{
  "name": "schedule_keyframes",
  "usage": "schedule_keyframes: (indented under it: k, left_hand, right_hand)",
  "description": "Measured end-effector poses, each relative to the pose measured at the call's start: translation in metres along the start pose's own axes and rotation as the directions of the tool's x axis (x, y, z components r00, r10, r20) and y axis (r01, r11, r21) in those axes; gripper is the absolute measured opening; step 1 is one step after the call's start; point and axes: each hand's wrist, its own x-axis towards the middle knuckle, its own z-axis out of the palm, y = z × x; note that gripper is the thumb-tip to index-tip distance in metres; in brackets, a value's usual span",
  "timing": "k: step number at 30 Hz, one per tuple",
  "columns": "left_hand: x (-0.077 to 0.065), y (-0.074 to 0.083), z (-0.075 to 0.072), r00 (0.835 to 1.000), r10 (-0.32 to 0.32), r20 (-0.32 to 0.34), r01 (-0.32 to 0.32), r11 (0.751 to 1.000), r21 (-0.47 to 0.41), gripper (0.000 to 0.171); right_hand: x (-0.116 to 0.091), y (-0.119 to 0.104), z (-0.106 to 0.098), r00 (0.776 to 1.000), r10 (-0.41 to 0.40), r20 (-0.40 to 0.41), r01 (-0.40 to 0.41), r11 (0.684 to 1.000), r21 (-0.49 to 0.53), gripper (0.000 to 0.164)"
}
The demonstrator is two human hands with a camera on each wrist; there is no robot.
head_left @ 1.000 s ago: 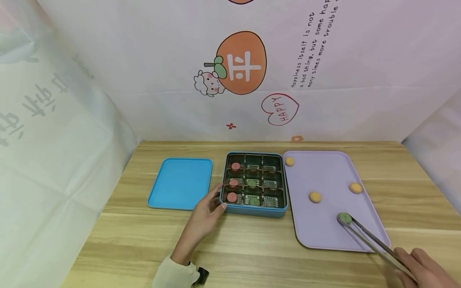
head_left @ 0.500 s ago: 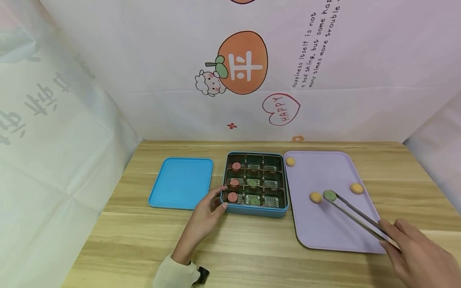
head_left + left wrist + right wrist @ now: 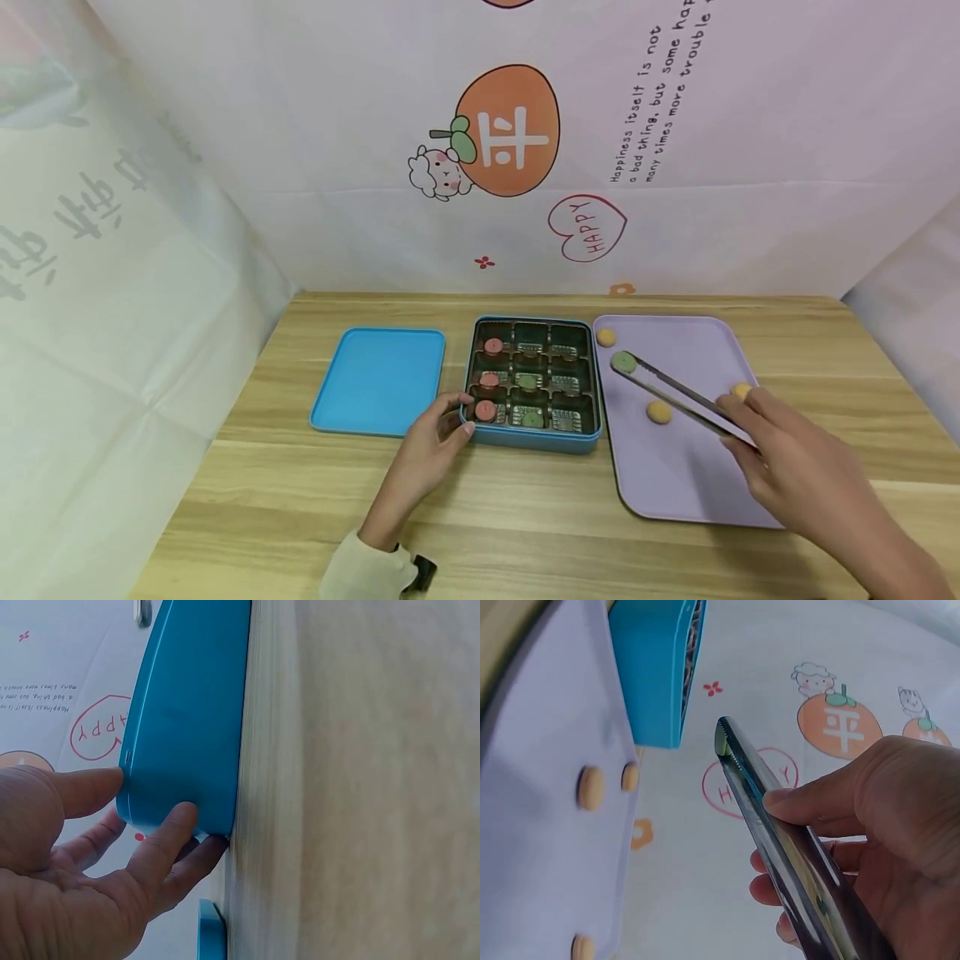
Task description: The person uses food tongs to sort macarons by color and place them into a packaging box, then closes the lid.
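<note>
My right hand (image 3: 798,467) holds metal tongs (image 3: 686,404), their tips closed on a green macaron (image 3: 623,362). In the head view the macaron overlaps the lilac tray (image 3: 697,475) near its upper left. The right wrist view shows my thumb along the tongs (image 3: 795,870). My left hand (image 3: 429,450) rests at the front left corner of the blue box (image 3: 536,440), its fingers (image 3: 176,832) against the side and rim. Inside, the dark divided insert has pink macarons (image 3: 489,380) down the left column and green macarons (image 3: 528,382) in the middle column's centre and front compartments.
Yellow macarons lie on the tray, one at the upper left (image 3: 606,337), one mid-tray (image 3: 659,412) and one partly hidden behind my right hand (image 3: 741,390). A blue lid (image 3: 378,379) lies left of the box. A printed cloth (image 3: 352,233) hangs behind the wooden table (image 3: 480,533).
My right hand has carried the green macaron in the tongs leftward and toward the back, from the tray's front right to its upper left. My left hand stays at the box corner.
</note>
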Motion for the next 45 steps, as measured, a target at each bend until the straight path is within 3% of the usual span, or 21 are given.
schedule_keyframes:
  k: [2, 15, 25, 35, 45]
  left_hand:
    - [0.000, 0.000, 0.000, 1.000, 0.000, 0.000, 0.000, 1.000, -0.003, 0.032]
    - [0.001, -0.003, 0.000, 1.000, -0.016, 0.013, 0.016, 1.000, -0.003, 0.031]
    - [0.001, 0.000, -0.001, 1.000, -0.014, 0.016, 0.014, 1.000, 0.001, 0.032]
    - [0.000, 0.003, 0.000, 1.000, -0.021, 0.015, 0.020, 1.000, 0.022, 0.032]
    - [-0.002, 0.002, 0.001, 1.000, -0.025, 0.012, 0.024, 0.999, 0.025, 0.031]
  right_hand:
    - [0.010, -0.003, 0.003, 1.000, -0.009, 0.014, 0.009, 1.000, 0.005, 0.043]
    - [0.056, -0.018, 0.027, 0.996, -0.064, 0.055, 0.062, 0.997, 0.045, 0.034]
    - [0.081, -0.025, 0.035, 0.980, -0.015, 0.198, -0.001, 0.997, 0.079, 0.029]
    - [0.091, -0.034, 0.049, 0.973, -0.025, 0.228, 0.004, 0.996, 0.094, 0.029]
    - [0.099, -0.038, 0.054, 0.967, 0.000, 0.255, -0.027, 0.995, 0.100, 0.041]
